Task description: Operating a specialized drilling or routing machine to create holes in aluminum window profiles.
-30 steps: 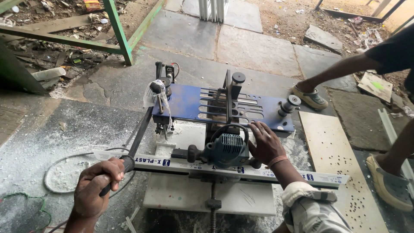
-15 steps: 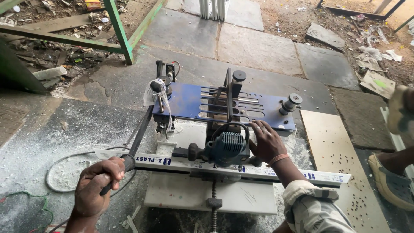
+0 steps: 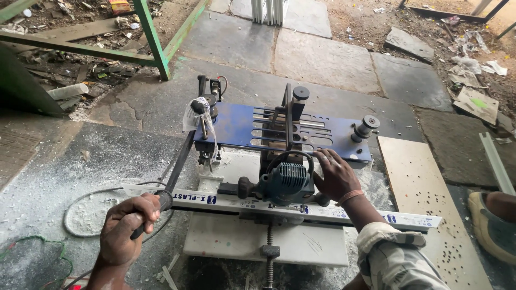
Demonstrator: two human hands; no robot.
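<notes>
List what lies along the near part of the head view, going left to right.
Green cord → left hand on the black lever handle → blue-grey router motor → right hand → perforated board → another person's shoe.

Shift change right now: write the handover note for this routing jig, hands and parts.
Left hand: closed around the black lever handle of the blue metal jig.
Right hand: resting on the teal electric router, fingers spread at the jig's edge.
White plastic profile strip lies clamped crosswise under the router, on a white base board.
White dust surrounds the jig, so some cutting looks done; how much remains cannot be told.
</notes>
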